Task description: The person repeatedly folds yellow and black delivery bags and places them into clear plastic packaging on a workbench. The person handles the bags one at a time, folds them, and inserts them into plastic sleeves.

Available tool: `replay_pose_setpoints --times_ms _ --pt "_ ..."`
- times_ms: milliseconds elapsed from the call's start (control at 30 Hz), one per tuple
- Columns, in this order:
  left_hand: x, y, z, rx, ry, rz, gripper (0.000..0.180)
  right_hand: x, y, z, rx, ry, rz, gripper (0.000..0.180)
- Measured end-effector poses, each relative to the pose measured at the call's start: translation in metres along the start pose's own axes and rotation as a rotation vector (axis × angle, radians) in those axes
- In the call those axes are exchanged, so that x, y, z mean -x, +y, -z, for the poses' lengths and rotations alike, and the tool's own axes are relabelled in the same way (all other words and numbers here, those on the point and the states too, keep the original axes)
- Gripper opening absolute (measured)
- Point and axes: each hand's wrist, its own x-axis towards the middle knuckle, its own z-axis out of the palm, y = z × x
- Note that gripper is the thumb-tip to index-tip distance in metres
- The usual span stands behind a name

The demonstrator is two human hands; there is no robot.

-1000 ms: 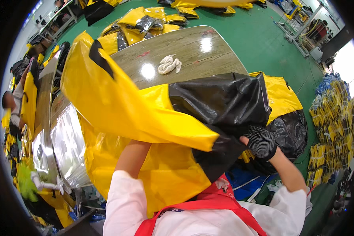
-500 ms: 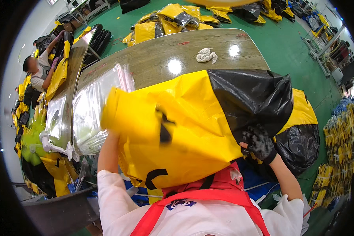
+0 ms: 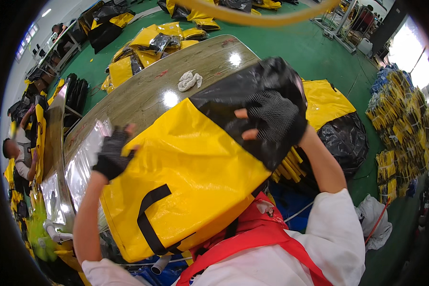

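Observation:
A large yellow bag (image 3: 200, 152) with a black end section and a black strap handle (image 3: 150, 214) lies across the near edge of the table, partly over my lap. Both my hands wear black fingerless gloves with small dots. My right hand (image 3: 274, 117) rests on the black section, fingers spread and holding nothing. My left hand (image 3: 115, 151), slightly blurred, is at the bag's upper left edge. Its bare fingertips are apart, with no grip on the fabric visible. Beside it on the table are clear plastic sheets (image 3: 86, 162).
A crumpled white cloth (image 3: 189, 80) lies on the wooden table (image 3: 143, 95). Packed yellow-and-black bags (image 3: 145, 45) are heaped beyond it. Another bag (image 3: 331, 102) is at the right, near bundled stacks (image 3: 403, 112). A co-worker (image 3: 19, 152) handles bags at far left.
My left hand has come out from behind the bag's raised left end, which now lies flatter. My right hand has shifted up onto the black section. The view has turned right.

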Motion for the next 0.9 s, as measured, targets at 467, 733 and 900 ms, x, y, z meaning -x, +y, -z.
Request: replay_pose_setpoints --times_ms 467,733,900 --pt "-0.02 0.095 -0.09 0.055 0.396 -0.052 0.073 -0.049 0.065 0.024 0.428 0.449 -0.074 0.041" --pt "-0.05 0.13 -0.147 0.031 0.219 -0.088 0.059 -0.017 0.209 -0.066 0.227 0.124 -0.701 0.079" --pt "-0.093 0.088 -0.15 0.275 0.535 0.006 0.05 -0.019 0.273 -0.011 -0.036 0.408 -1.039 0.058"
